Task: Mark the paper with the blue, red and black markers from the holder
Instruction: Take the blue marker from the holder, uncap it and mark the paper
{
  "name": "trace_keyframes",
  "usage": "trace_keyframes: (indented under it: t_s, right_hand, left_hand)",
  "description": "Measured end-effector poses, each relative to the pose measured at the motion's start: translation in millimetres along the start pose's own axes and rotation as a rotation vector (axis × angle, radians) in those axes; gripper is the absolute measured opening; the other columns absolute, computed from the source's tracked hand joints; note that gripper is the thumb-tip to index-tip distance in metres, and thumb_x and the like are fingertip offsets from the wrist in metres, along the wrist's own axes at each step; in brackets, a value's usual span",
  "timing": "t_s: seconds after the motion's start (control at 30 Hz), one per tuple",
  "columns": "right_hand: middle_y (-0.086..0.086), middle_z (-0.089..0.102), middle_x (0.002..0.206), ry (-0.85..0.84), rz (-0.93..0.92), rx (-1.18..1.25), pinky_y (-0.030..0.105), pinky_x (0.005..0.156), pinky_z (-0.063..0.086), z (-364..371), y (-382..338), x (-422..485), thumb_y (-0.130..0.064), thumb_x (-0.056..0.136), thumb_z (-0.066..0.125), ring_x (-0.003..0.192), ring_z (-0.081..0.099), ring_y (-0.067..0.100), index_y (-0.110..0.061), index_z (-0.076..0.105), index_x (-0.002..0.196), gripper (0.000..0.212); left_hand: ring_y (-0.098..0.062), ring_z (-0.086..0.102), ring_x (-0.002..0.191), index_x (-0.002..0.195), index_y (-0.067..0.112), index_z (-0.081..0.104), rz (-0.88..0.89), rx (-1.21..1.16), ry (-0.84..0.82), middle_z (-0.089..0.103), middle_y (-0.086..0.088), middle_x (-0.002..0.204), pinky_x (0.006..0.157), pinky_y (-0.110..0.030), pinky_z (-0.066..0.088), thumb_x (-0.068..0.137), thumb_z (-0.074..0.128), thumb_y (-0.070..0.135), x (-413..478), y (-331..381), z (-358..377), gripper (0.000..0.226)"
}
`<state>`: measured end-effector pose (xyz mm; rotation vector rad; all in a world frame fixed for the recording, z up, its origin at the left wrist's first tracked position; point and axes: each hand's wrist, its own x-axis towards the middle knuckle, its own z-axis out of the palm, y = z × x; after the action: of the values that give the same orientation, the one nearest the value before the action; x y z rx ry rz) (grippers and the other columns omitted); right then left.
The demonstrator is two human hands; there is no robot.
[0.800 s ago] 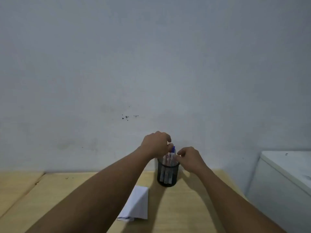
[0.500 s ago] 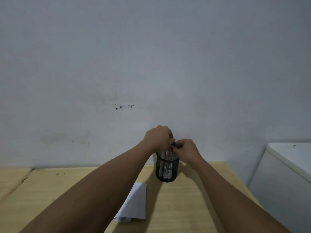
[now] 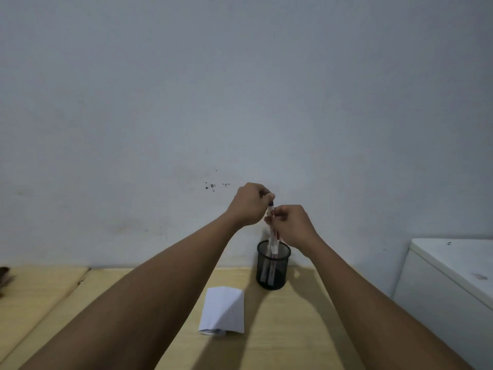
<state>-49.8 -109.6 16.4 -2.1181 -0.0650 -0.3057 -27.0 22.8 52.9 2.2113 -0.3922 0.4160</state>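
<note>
Head view: a pale wooden worktop (image 3: 280, 329) runs across the bottom of the frame, butted against a plain grey-white wall (image 3: 240, 89) that fills most of the picture. The wall carries a few small dark specks (image 3: 212, 186) just left of the hands. A seam splits the worktop at the left, and a dark object, too cropped to identify, sits at the far left edge. At the right stands a white cabinet (image 3: 453, 276), apart from the worktop.

A black mesh holder (image 3: 273, 273) stands upright near the back edge of the worktop, close to the wall. Markers stand inside it; their colours are hard to tell through the mesh. A folded white paper (image 3: 222, 311) lies flat on the worktop, near the holder on its front-left, between the two forearms.

Both hands are raised above the holder. The right hand (image 3: 292, 225) has its grip closed round the barrel of a marker (image 3: 272, 231), whose lower end reaches down into the holder's mouth. The left hand (image 3: 248, 204) pinches the marker's upper end, where a bluish tip shows. The two forearms cross the worktop and shade parts of it.
</note>
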Motion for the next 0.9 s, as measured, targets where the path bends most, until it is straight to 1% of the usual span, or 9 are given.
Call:
trace_keyframes:
  t_s: [0.1, 0.2, 0.3, 0.43, 0.53, 0.67, 0.73, 0.8, 0.9]
  right_hand:
    - [0.0, 0.074, 0.082, 0.025, -0.039, -0.027, 0.033, 0.071, 0.054, 5, -27, -24, -0.027, 0.083, 0.079, 0.075, 0.068, 0.019, -0.015, 0.078, 0.091, 0.014]
    - [-0.001, 0.07, 0.075, 0.071, -0.033, -0.071, 0.028, 0.057, 0.045, 14, -46, -46, -0.031, 0.072, 0.087, 0.066, 0.065, 0.019, -0.018, 0.067, 0.071, 0.024]
    - [0.0, 0.071, 0.07, 0.053, -0.024, -0.08, 0.03, 0.059, 0.05, 29, -50, -67, -0.033, 0.07, 0.088, 0.065, 0.068, 0.02, -0.018, 0.063, 0.064, 0.029]
    - [0.004, 0.077, 0.074, -0.056, -0.083, 0.01, 0.024, 0.056, 0.046, 51, -37, -88, -0.028, 0.081, 0.08, 0.059, 0.066, 0.009, -0.011, 0.076, 0.083, 0.018]
    - [0.006, 0.076, 0.082, -0.102, -0.092, 0.061, 0.028, 0.068, 0.049, 69, -18, -91, -0.024, 0.086, 0.076, 0.067, 0.063, 0.012, -0.01, 0.078, 0.093, 0.015]
    - [0.009, 0.075, 0.085, -0.172, -0.034, 0.136, 0.031, 0.071, 0.05, 91, 8, -86, -0.025, 0.089, 0.072, 0.08, 0.071, 0.021, -0.023, 0.059, 0.116, 0.03]
    - [0.013, 0.076, 0.089, -0.188, -0.004, 0.142, 0.033, 0.071, 0.051, 98, 18, -82, -0.025, 0.092, 0.069, 0.085, 0.071, 0.03, -0.025, 0.05, 0.115, 0.029]
    - [0.015, 0.077, 0.088, -0.21, -0.002, 0.154, 0.036, 0.07, 0.051, 104, 23, -79, -0.022, 0.094, 0.065, 0.077, 0.069, 0.036, -0.024, 0.051, 0.106, 0.019]
    - [0.013, 0.078, 0.086, -0.254, 0.021, 0.236, 0.037, 0.071, 0.049, 112, 26, -76, -0.018, 0.095, 0.065, 0.072, 0.065, 0.026, -0.019, 0.059, 0.1, 0.008]
  left_hand:
    - [-0.018, 0.066, 0.076, 0.081, 0.013, 0.074, -0.05, 0.03, 0.062, 0.071, 0.002, 0.082, 0.074, -0.035, 0.055, 0.096, 0.057, 0.027, -19, 7, -24, 0.027]
    - [-0.017, 0.054, 0.054, 0.078, 0.011, 0.075, -0.113, 0.006, 0.165, 0.064, 0.0, 0.063, 0.064, -0.033, 0.048, 0.097, 0.059, 0.032, -37, 10, -49, 0.033]
    - [-0.022, 0.062, 0.064, 0.079, 0.009, 0.075, -0.149, -0.029, 0.256, 0.07, -0.004, 0.074, 0.067, -0.037, 0.051, 0.095, 0.061, 0.033, -53, 2, -73, 0.032]
    - [-0.014, 0.059, 0.067, 0.084, 0.022, 0.073, -0.167, 0.153, 0.196, 0.067, 0.009, 0.076, 0.064, -0.032, 0.048, 0.093, 0.062, 0.036, -87, -47, -84, 0.02]
    - [-0.018, 0.067, 0.083, 0.09, 0.027, 0.075, -0.271, 0.271, 0.115, 0.075, 0.006, 0.089, 0.074, -0.033, 0.053, 0.09, 0.064, 0.036, -115, -104, -77, 0.014]
    - [-0.02, 0.069, 0.09, 0.078, 0.029, 0.074, -0.398, 0.353, 0.015, 0.077, 0.007, 0.091, 0.078, -0.032, 0.05, 0.089, 0.065, 0.034, -143, -164, -59, 0.015]
    - [-0.019, 0.068, 0.095, 0.077, 0.032, 0.073, -0.438, 0.375, -0.024, 0.077, 0.008, 0.092, 0.084, -0.035, 0.048, 0.087, 0.064, 0.033, -152, -183, -50, 0.014]
    - [-0.018, 0.068, 0.098, 0.086, 0.03, 0.076, -0.45, 0.407, -0.027, 0.077, 0.009, 0.096, 0.086, -0.035, 0.043, 0.086, 0.062, 0.033, -157, -196, -44, 0.014]
    - [-0.022, 0.067, 0.101, 0.095, 0.029, 0.075, -0.444, 0.406, -0.008, 0.076, 0.007, 0.101, 0.083, -0.036, 0.039, 0.09, 0.059, 0.036, -161, -208, -38, 0.018]
